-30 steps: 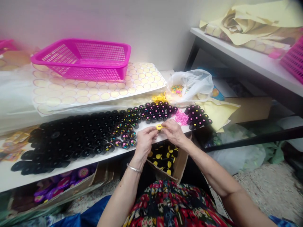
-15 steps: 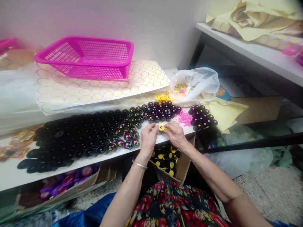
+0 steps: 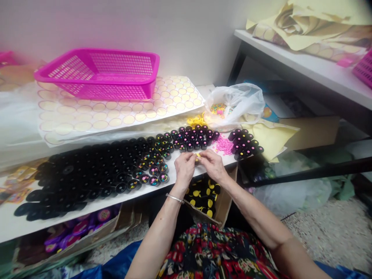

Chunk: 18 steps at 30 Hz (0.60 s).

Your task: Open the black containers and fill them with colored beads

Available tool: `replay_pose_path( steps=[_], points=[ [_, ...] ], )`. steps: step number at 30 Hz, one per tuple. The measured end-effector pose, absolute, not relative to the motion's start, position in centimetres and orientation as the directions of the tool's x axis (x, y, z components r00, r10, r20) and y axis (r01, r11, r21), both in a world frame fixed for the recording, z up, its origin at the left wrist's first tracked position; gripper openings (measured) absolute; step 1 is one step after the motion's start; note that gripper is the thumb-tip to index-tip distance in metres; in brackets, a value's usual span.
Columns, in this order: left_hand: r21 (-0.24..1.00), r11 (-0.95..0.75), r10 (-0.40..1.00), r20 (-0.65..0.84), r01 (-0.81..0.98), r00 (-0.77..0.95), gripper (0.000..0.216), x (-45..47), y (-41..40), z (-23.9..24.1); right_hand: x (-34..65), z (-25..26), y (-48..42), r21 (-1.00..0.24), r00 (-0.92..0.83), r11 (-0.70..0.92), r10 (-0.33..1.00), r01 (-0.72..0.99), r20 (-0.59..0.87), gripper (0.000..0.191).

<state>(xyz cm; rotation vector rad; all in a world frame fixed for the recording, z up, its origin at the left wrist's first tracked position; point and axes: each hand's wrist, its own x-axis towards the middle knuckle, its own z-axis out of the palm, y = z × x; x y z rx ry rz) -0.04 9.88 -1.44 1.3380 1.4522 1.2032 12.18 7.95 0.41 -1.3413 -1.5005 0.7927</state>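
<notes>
While the wearer's patterned shirt (image 3: 212,252) is nearest, a carton (image 3: 228,203) of black-and-yellow pieces (image 3: 200,195) sits just past it, below the worktop's (image 3: 17,229) front edge. Second carton (image 3: 101,233) under the same edge, toward the left corner, holds purple containers (image 3: 83,228).

Left hand (image 3: 185,169), bracelet (image 3: 174,198) on wrist, and right hand (image 3: 215,166) meet over the front edge, right of middle. Fingers of both curled in, fingertips pinching one small yellow piece (image 3: 198,155) between them; mostly hidden by the fingers, details can't be told.

On worktop: black cups (image 3: 99,164) packed from near the left end to about the middle; cups with coloured bits (image 3: 154,170) at that block's right side, nearest the left hand. Just beyond the hands, black cups with pink dots (image 3: 192,139); right of these a loose pink heap (image 3: 223,145), then another dotted group (image 3: 247,144) near the right end, yellow paper (image 3: 270,135) beside it.

Toward the back edge: yellow pile (image 3: 196,121), clear plastic bag (image 3: 248,100) with multicoloured bits, oval-printed sheet (image 3: 180,93) carrying a pink basket (image 3: 99,87). Beyond the right end, higher white table (image 3: 316,64) with crumpled paper (image 3: 293,29).
</notes>
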Motion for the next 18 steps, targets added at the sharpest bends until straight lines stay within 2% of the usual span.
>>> replay_pose_path(
  steps=[4,9,18],
  points=[
    [0.98,-0.005,0.992,0.03,0.201,-0.119,0.019,0.2,9.8,-1.3,11.0,0.3,8.3,-0.953,0.167,0.03,0.982,0.302,0.083,0.019],
    [0.997,0.072,0.991,-0.071,0.008,-0.114,0.021,0.7,9.6,-0.8,10.2,-0.3,8.7,-0.983,0.206,-0.121,0.974,0.139,-0.091,0.022],
    [0.972,0.136,0.978,-0.162,-0.193,-0.129,0.017,1.1,8.9,-0.1,10.2,-0.4,9.1,-0.988,0.209,-0.121,0.973,0.091,-0.1,0.021]
  ],
)
